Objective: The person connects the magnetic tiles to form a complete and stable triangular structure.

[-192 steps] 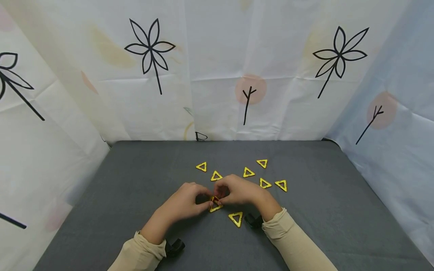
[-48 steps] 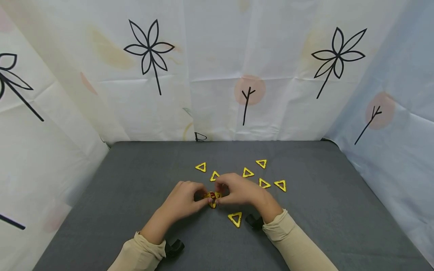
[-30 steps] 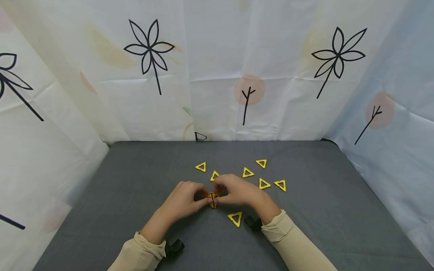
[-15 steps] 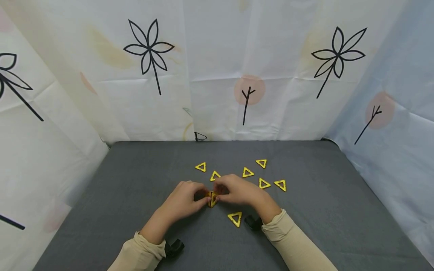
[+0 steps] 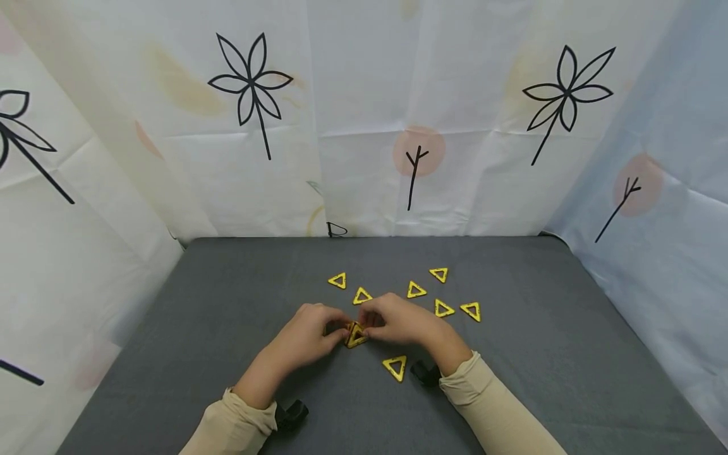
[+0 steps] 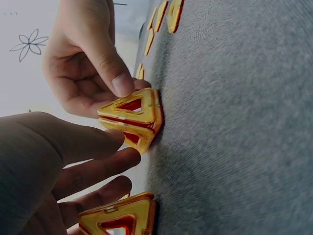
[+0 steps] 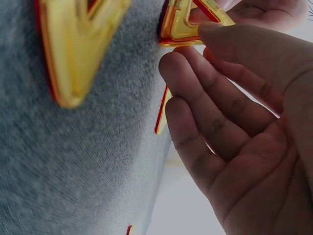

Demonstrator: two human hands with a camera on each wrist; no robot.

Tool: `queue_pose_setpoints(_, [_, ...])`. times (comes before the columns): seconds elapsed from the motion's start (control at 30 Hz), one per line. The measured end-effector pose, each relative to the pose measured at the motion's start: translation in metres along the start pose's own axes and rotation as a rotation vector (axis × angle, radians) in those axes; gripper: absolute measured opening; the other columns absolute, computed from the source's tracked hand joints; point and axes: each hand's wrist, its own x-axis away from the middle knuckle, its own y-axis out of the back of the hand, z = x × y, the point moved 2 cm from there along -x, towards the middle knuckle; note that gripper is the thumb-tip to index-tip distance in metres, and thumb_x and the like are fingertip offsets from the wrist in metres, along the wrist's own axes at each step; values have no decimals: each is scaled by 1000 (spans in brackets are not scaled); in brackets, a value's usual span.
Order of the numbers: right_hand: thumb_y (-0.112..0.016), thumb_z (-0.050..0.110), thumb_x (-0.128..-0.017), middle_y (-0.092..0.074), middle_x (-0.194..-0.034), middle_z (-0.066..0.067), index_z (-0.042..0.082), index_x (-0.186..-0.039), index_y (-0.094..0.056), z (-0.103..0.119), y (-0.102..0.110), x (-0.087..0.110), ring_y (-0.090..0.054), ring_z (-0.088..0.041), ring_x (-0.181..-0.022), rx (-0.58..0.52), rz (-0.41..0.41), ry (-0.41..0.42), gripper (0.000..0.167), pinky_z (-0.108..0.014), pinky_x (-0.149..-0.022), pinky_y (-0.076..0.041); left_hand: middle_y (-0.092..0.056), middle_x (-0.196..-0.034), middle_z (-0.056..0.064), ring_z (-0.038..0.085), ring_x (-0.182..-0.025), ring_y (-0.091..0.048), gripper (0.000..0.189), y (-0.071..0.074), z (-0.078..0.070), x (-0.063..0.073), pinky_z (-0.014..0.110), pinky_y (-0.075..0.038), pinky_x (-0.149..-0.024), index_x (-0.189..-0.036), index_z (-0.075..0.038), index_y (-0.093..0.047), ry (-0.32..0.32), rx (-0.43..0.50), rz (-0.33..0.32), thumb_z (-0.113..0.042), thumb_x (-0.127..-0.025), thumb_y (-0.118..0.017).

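Note:
Several yellow triangular magnetic tiles stand joined into a small pyramid [image 5: 356, 335] on the grey table. From its left side my left hand [image 5: 307, 336] pinches it, the thumb against one face in the left wrist view. My right hand [image 5: 400, 321] pinches the opposite side; in the right wrist view its thumb lies on a yellow face [image 7: 183, 29] while the other fingers are partly bent. The pyramid's back is hidden. A loose triangular tile [image 5: 395, 368] lies flat in front of the right hand. Another yellow tile [image 6: 142, 210] shows beside the left fingers in the left wrist view.
Beyond the hands lie more loose triangular tiles, among them one close behind the right hand [image 5: 361, 296] and one farther right [image 5: 471, 311]. A patterned cloth backdrop [image 5: 364, 158] borders the grey table [image 5: 227, 278] at the back and sides.
Tiles between the hands, one lying flat 6.4 s ago, now stand folded together as a pyramid. During the last second it has turned, so one face points toward the head camera. Loose tiles have stayed put.

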Motion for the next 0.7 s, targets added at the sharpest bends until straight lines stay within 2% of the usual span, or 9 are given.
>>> queue_pose_setpoints(0.13, [-75, 15, -101, -73, -93, 4, 11, -103, -75, 2, -1, 0, -67, -2, -81, -15, -3, 10, 5, -24, -76, -57, -79, -99, -4, 12, -80, -65, 18, 2, 1, 1, 29, -51, -72, -111, -18, -83, 1, 18, 34, -18, -93, -81])
queue_pose_setpoints(0.23, [-75, 13, -100, -73, -93, 4, 12, -103, -74, 5, -1, 1, -66, -2, -81, -23, -2, 15, 3, -24, -76, -56, -79, -97, -4, 12, -77, -65, 20, 3, 0, 0, 28, -51, -70, -110, -18, -83, -14, 26, 39, -20, -90, -84])
queue_pose_setpoints(0.37, [-75, 13, -100, -72, -92, 3, 11, -100, -73, 7, -4, -1, -65, -1, -80, -20, -10, 32, 3, -23, -75, -56, -78, -94, -7, 9, -78, -68, 19, 4, 0, 1, 26, -52, -69, -107, -19, -83, -17, 25, 19, -22, -89, -88])
queue_pose_setpoints(0.5, [-76, 13, -100, -72, -91, 4, 10, -100, -73, 8, -7, -3, -65, 0, -79, -5, -20, 45, 4, -23, -75, -56, -77, -90, -6, 7, -73, -65, 17, 4, 2, 1, 25, -51, -67, -103, -18, -82, -22, 26, -5, -19, -87, -89])
queue_pose_setpoints(0.7, [-75, 14, -101, -71, -91, 7, 16, -99, -73, 8, -8, -4, -64, 1, -79, -3, -16, 25, 4, -22, -75, -56, -77, -88, -5, 10, -70, -64, 17, 5, 2, 2, 25, -49, -64, -103, -17, -81, -28, 40, -27, -14, -87, -87])
